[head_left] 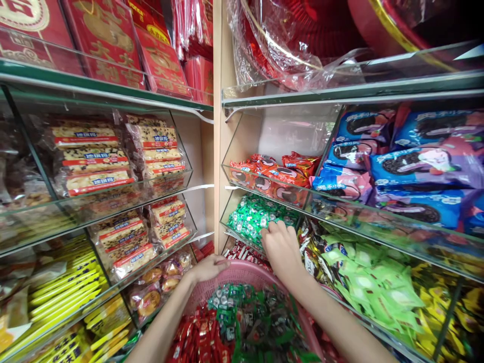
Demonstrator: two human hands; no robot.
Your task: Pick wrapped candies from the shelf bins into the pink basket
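Note:
My left hand [208, 268] grips the far rim of a pink plastic basket [242, 275] held low in front of me. The basket holds green-wrapped candies [242, 312] and red-wrapped candies [196, 338]. My right hand [282, 249] reaches into a clear shelf bin of small green-wrapped candies [253, 214], fingers curled down onto the pile. Whether the fingers hold any candy is hidden by the back of the hand.
Clear acrylic bins line the shelves: red snack packs [276, 176], blue cookie packs [416, 166], light green packets [370, 282], nut bars [98, 156] at left, yellow packs [64, 287] lower left. A wooden upright [218, 151] divides the two shelf units. Red paper goods sit on top.

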